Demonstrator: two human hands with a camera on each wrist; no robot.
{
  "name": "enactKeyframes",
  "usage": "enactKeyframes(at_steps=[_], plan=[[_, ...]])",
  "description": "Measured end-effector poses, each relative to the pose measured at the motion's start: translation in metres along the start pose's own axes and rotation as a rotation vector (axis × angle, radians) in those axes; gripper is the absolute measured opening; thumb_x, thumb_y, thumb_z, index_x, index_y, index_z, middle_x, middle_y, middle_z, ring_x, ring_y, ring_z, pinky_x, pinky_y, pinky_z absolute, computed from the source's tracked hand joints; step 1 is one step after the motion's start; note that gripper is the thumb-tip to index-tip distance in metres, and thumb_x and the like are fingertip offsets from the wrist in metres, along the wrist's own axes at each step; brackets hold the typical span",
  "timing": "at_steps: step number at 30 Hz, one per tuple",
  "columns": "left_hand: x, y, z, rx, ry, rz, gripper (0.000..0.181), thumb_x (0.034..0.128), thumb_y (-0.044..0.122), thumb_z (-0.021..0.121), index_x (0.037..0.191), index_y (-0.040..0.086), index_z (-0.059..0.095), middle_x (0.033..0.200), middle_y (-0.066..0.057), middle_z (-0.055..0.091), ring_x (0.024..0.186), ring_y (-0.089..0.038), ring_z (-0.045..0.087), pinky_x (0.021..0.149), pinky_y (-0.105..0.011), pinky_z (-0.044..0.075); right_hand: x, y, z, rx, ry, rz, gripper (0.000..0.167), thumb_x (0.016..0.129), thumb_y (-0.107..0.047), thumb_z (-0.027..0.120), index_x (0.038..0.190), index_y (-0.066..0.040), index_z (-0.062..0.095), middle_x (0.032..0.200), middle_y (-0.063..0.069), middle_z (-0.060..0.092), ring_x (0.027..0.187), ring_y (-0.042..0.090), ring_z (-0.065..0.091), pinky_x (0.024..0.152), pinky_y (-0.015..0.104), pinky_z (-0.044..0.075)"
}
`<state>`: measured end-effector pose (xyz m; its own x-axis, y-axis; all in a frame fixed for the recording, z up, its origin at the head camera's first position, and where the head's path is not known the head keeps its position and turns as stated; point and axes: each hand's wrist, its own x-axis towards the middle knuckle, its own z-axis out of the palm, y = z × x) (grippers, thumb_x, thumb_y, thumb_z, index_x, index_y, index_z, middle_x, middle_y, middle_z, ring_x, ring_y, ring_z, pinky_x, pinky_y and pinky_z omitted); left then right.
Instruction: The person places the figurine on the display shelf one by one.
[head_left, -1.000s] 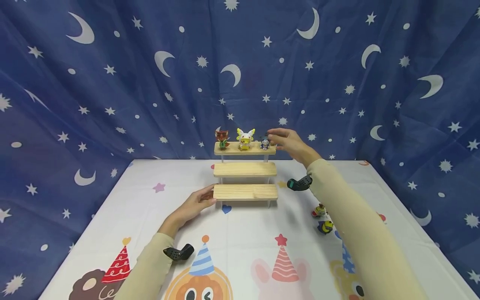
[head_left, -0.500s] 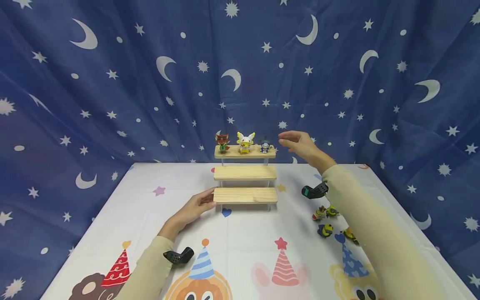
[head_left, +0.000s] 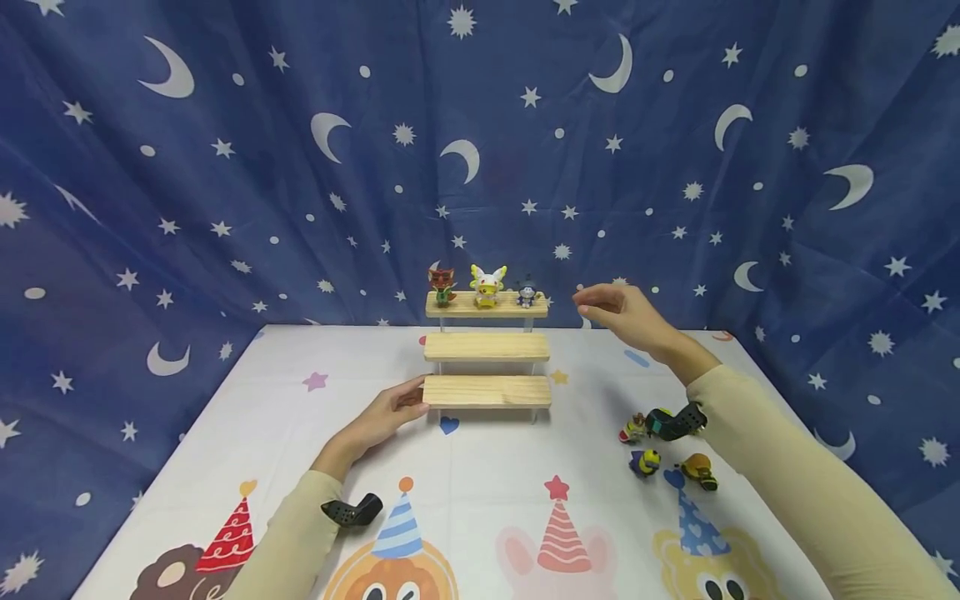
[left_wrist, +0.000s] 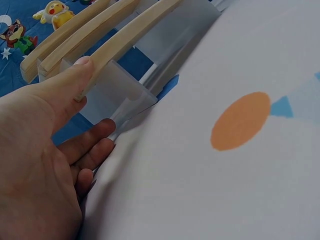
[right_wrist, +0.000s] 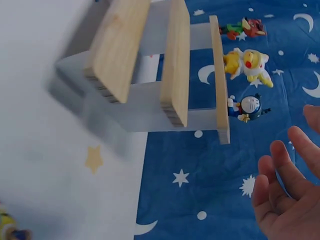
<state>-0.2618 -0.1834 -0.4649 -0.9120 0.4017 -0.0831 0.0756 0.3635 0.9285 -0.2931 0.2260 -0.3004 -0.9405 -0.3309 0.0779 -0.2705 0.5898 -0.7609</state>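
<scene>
A three-tier wooden display stand [head_left: 487, 347] with clear side panels stands at the back of the table. My left hand [head_left: 387, 419] holds the left end of its lowest plank; in the left wrist view the thumb lies on the wood and the fingers are by the clear panel. Along the top plank stand a fox figurine [head_left: 442, 287], a white-and-yellow figurine [head_left: 487, 286] and a small dark blue figurine [head_left: 527, 293]. To the right of the stand my right hand [head_left: 630, 317] hangs in the air, holding nothing, its fingers loosely bent in the right wrist view.
Several more figurines lie on the table at the right, among them a red-and-yellow figurine [head_left: 632, 428], a purple-and-yellow figurine [head_left: 645, 462] and an orange-brown figurine [head_left: 698, 471]. One is partly covered by the right wrist camera [head_left: 677, 422]. A starry blue curtain [head_left: 495, 125] hangs behind.
My right hand has moved off the small dark blue figurine, to the right and down. That figurine stays on the top plank. The left hand keeps its place at the lowest plank.
</scene>
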Motion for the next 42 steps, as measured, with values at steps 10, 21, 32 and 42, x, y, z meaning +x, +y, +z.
enactKeyframes(at_steps=[10,21,32,42], plan=[[0.001,-0.003,0.001,0.008,0.005,0.007,0.072,0.1009,0.034,0.062,0.161,0.013,0.029,0.157,-0.021,0.044,0.142,-0.039,0.046,0.119,-0.056,0.037,-0.046,0.01,0.001,-0.112,-0.014,-0.047,0.035,0.104,-0.023,0.058,0.133,-0.005,0.063,0.136,0.018,0.064,0.12,0.032,0.061,0.101,0.052,0.054],[0.001,-0.004,0.0,0.014,-0.022,0.015,0.071,0.102,0.033,0.061,0.161,0.012,0.027,0.158,-0.022,0.042,0.144,-0.04,0.043,0.119,-0.056,0.036,-0.087,0.045,0.009,-0.134,0.001,-0.097,0.03,0.102,-0.017,0.06,0.128,-0.002,0.066,0.126,0.017,0.069,0.107,0.022,0.064,0.084,0.024,0.055],[-0.001,0.004,-0.002,-0.006,-0.015,0.003,0.072,0.1015,0.031,0.062,0.161,0.012,0.027,0.159,-0.021,0.041,0.144,-0.04,0.043,0.12,-0.057,0.034,-0.1,0.083,0.011,-0.154,-0.01,-0.044,0.031,0.101,-0.019,0.063,0.127,-0.002,0.067,0.126,0.019,0.069,0.107,0.021,0.064,0.088,0.035,0.054],[-0.001,0.001,-0.001,-0.02,-0.021,-0.001,0.072,0.1014,0.031,0.062,0.161,0.012,0.027,0.158,-0.021,0.042,0.144,-0.04,0.043,0.12,-0.057,0.034,-0.099,0.112,0.009,-0.169,-0.106,-0.008,0.037,0.097,-0.016,0.068,0.128,0.003,0.066,0.13,0.023,0.067,0.119,0.044,0.058,0.096,0.062,0.043]])
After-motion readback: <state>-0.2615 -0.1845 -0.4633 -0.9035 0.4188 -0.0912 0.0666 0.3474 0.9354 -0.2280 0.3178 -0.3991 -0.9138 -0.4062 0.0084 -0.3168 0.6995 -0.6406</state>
